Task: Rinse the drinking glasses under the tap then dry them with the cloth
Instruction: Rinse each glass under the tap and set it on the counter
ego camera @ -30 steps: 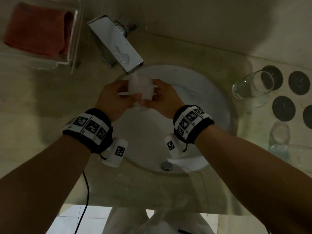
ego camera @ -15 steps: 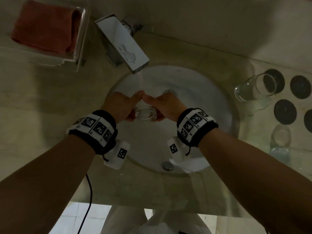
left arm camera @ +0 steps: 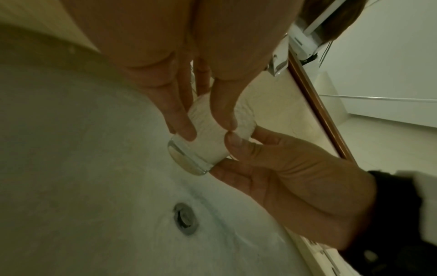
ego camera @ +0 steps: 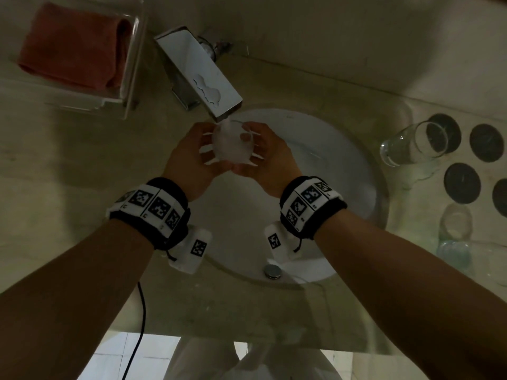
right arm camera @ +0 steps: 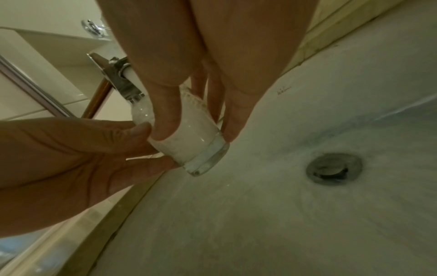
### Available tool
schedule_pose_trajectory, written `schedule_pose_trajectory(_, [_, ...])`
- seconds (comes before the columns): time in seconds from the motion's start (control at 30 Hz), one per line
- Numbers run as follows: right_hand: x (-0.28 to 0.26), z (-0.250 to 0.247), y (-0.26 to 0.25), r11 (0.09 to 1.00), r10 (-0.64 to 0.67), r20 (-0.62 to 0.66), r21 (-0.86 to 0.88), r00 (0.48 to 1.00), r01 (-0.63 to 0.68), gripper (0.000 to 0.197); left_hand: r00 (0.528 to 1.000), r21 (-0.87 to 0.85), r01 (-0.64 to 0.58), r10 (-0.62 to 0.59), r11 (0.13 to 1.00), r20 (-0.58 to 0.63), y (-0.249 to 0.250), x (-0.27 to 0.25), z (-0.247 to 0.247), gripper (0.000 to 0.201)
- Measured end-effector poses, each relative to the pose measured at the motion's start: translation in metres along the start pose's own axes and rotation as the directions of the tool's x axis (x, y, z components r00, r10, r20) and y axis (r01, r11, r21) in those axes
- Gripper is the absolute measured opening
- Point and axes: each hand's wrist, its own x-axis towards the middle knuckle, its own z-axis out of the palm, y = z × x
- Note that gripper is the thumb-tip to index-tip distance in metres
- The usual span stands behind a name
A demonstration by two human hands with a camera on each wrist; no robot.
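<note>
Dim bathroom: over a white sink (ego camera: 343, 171), a drinking glass (ego camera: 230, 145) full of frothy water is held under the running tap (ego camera: 197, 75), left hand (ego camera: 192, 157) and right hand (ego camera: 267, 160) both curled around it. Rinsing seems underway; next, emptying, then fetching the red cloth (ego camera: 74, 48).

Tap spout (ego camera: 203, 80) overhead — basin (ego camera: 343, 171) below.

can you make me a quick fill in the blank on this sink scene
1. Both hands hold the drinking glass under the ____.
2. The red cloth lies in a clear ____.
3. Another glass lies on its ____ on the counter.
4. The glass held by the left hand and right hand is over the ____.

Missing words: tap; tray; side; sink
</note>
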Motion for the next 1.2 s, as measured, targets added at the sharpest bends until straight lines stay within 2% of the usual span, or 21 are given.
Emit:
schedule_pose_trajectory(0.1, [0.001, 0.002, 0.001, 1.0, -0.008, 0.001, 0.011, 1.0, 0.008, 0.076, 1.0, -0.074, 0.006, -0.008, 0.997, -0.015, 0.0, 0.0, 0.001, 0.042])
schedule_pose_trajectory(0.2, [0.001, 0.002, 0.0, 1.0, -0.006, 0.008, 0.014, 1.0, 0.006, 0.076, 1.0, -0.081, 0.016, -0.017, 0.997, -0.021, -0.002, 0.001, 0.0, 0.045])
schedule_pose_trajectory(0.37, [0.0, 0.001, -0.002, 1.0, -0.003, 0.012, 0.023, 1.0, 0.003, 0.076, 0.999, 0.058, -0.032, 0.033, 0.998, -0.007, -0.005, 0.001, -0.003, 0.055])
schedule_pose_trajectory(0.5, [-0.001, 0.001, 0.0, 1.0, 0.007, -0.003, 0.0, 1.0, -0.007, 0.075, 0.999, 0.11, -0.035, 0.033, 0.993, 0.019, -0.004, 0.003, -0.006, 0.054])
schedule_pose_trajectory(0.6, [-0.003, -0.003, 0.001, 0.996, 0.089, 0.013, -0.013, 0.996, -0.089, 0.069, 1.0, 0.204, -0.002, -0.004, 0.979, 0.026, -0.003, 0.002, -0.008, 0.041])
schedule_pose_trajectory(0.7, [-0.006, -0.003, 0.004, 0.976, 0.215, 0.03, -0.022, 0.976, -0.215, 0.061, 0.995, 0.318, 0.083, -0.094, 0.945, 0.016, -0.003, 0.002, -0.005, 0.035])
schedule_pose_trajectory(0.73, [-0.008, -0.002, 0.003, 0.968, 0.249, 0.023, -0.047, 0.968, -0.247, 0.062, 0.991, 0.348, 0.114, -0.13, 0.931, 0.021, -0.003, 0.002, -0.004, 0.038])
schedule_pose_trajectory(0.83, [-0.016, -0.003, -0.001, 0.935, 0.317, -0.022, -0.163, 0.948, -0.316, 0.068, 0.98, 0.514, 0.132, -0.189, 0.848, 0.061, -0.005, 0.003, -0.001, 0.073])
schedule_pose_trajectory(0.9, [-0.024, -0.004, -0.003, 0.905, 0.389, -0.048, -0.167, 0.92, -0.391, 0.072, 0.977, 0.623, 0.14, -0.208, 0.769, 0.038, 0.0, 0.0, 0.004, 0.079])
schedule_pose_trajectory(1.0, [-0.039, -0.008, -0.007, 0.886, 0.435, -0.074, -0.14, 0.897, -0.441, 0.078, 0.964, 0.613, 0.177, -0.261, 0.77, 0.05, 0.002, -0.003, 0.014, 0.078])
schedule_pose_trajectory(1.1, [-0.057, -0.018, -0.009, 0.874, 0.453, -0.103, -0.147, 0.886, -0.464, 0.076, 0.951, 0.623, 0.19, -0.3, 0.758, 0.075, 0.002, -0.006, 0.026, 0.074])
schedule_pose_trajectory(1.2, [-0.077, -0.034, -0.008, 0.869, 0.459, -0.124, -0.145, 0.88, -0.473, 0.075, 0.932, 0.554, 0.215, -0.338, 0.804, 0.129, 0.002, -0.011, 0.043, 0.072])
